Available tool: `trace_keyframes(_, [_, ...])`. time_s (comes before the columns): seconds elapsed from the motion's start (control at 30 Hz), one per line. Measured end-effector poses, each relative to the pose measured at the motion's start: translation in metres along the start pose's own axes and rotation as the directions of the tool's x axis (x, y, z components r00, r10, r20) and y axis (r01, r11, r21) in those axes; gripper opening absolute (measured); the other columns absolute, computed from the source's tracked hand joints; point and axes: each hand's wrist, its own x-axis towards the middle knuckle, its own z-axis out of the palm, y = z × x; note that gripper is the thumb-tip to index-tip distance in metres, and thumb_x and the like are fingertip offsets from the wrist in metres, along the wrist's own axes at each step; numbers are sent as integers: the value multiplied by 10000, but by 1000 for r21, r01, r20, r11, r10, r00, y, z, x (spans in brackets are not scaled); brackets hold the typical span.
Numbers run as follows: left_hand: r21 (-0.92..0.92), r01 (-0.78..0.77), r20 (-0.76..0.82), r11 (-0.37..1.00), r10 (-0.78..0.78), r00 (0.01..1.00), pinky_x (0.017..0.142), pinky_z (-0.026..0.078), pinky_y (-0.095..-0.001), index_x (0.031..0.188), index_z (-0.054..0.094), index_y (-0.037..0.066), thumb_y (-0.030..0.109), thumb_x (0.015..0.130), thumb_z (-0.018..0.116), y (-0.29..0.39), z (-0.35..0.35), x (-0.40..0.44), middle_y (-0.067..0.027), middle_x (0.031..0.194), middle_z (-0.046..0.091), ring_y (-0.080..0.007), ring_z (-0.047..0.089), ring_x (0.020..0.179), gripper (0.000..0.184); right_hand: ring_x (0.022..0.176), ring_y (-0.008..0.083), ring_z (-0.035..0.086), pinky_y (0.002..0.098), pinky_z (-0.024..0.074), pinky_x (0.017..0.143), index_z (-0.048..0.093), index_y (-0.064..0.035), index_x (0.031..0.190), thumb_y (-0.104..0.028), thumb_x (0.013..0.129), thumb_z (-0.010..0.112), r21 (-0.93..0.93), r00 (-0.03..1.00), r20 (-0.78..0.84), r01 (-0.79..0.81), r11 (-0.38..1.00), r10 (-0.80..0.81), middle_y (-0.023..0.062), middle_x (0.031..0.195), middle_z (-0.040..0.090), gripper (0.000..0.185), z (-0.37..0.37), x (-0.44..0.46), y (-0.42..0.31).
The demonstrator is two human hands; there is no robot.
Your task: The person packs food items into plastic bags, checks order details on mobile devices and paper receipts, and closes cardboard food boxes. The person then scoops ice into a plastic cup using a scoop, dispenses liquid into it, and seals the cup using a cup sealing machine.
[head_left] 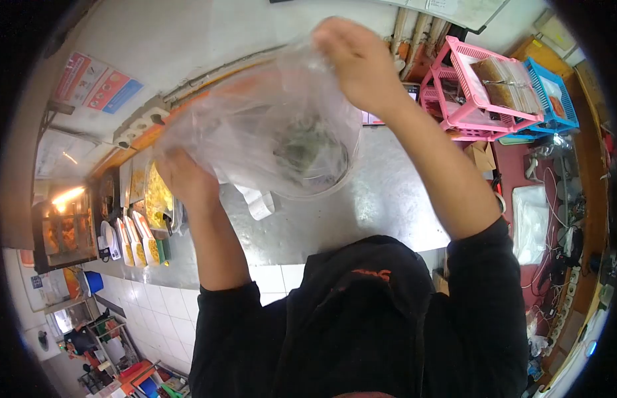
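Head view | clear bag [235, 142]: green contents [308, 144] blurred | left hand [187, 180], right hand [357, 65] pinching its edges | pink basket [465, 69]: packets [510, 85]

right fingers [329, 38]: blurred | green contents [305, 149]: veiled by bag [232, 142] | poster [99, 83] text: too small

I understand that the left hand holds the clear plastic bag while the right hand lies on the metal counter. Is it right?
Not quite: the head view shows the right hand raised, also gripping the clear plastic bag. The left hand does hold it.
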Motion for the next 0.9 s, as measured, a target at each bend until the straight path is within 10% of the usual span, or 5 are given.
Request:
trace_keyframes(0.07, [533, 35, -242, 845, 113, 964, 891, 480, -337, 1025, 608, -56, 238, 1029, 404, 4, 2, 9, -149, 1015, 665, -244, 630, 939, 358, 684, 122, 507, 299, 427, 648, 606, -34, 830, -200, 984, 518, -237, 986, 164, 61, 970, -22, -38, 738, 548, 243, 9, 4, -21])
trace_keyframes(0.1, [789, -336, 257, 514, 221, 941, 973, 465, -395, 1183, 530, -58, 278, 1014, 431, 3, -23, 15, -207, 1144, 618, -296, 592, 1114, 389, 684, 122, 507, 299, 427, 648, 606, -34, 830, -200, 984, 518, -240, 986, 166, 67, 969, -27, -38, 738, 548, 243, 9, 11, -36])
trace_keyframes(0.23, [2, -305, 74, 952, 304, 950, 934, 512, -414, 1037, 563, -63, 136, 930, 540, 29, -10, 26, -216, 1088, 637, -306, 631, 1028, 227, 656, 252, 518, 377, 436, 654, 534, 10, 787, -185, 973, 489, -66, 981, 47, 192, 979, -189, 141, 688, 554, 273, 14, 27, -54])
trace_keyframes(0.5, [-145, -77, -120, 986, 60, 991, 999, 454, -453, 1180, 536, -78, 157, 916, 534, 47, -20, 50, -245, 1222, 576, -344, 583, 1110, 353, 672, 260, 526, 394, 448, 686, 543, 9, 822, -155, 965, 470, -171, 876, -18, 473, 864, -482, 173, 704, 535, 229, 41, 53, -61])
trace_keyframes(0.9, [377, -74, 362, 923, -73, 929, 922, 501, -458, 1215, 528, -70, 104, 906, 504, -26, 63, -20, -212, 1231, 565, -335, 590, 1080, 356, 726, 156, 476, 330, 442, 703, 550, -51, 866, -174, 1012, 389, 658, 940, 205, 75, 749, -274, 56, 773, 522, 249, -6, 29, -124])
